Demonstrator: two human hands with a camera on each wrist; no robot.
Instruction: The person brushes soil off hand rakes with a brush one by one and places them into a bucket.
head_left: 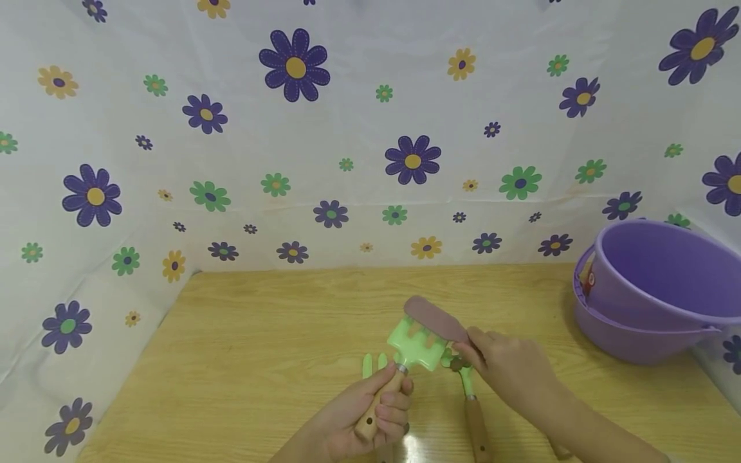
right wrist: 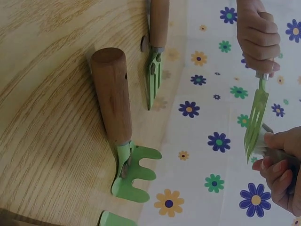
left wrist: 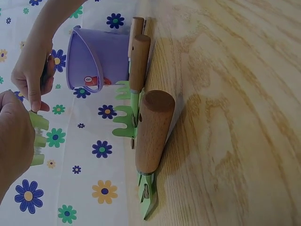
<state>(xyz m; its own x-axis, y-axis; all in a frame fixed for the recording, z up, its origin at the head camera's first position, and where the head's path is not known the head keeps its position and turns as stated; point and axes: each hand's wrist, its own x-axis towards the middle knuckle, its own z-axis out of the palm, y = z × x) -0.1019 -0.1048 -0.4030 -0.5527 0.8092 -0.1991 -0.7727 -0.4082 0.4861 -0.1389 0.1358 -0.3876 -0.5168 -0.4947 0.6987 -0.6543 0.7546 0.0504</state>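
My left hand (head_left: pixel 353 421) grips the wooden handle of a green hand fork (head_left: pixel 419 347), held up over the table with its tines pointing away. My right hand (head_left: pixel 515 370) holds a brush (head_left: pixel 434 318) with a long mauve back, laid across the tines. Pale bristles touch the fork in the right wrist view. Below lies a green hand rake (right wrist: pixel 134 181) with a wooden handle and brown bits stuck on it. Another green fork (left wrist: pixel 154 134) lies under my left hand, mostly hidden in the head view.
A purple bucket (head_left: pixel 631 337) with a handle stands at the table's right side. Another wooden handle (head_left: pixel 559 448) shows under my right forearm. The wooden table (head_left: pixel 243 347) meets a flowered cloth (head_left: pixel 347 128) at its back and sides.
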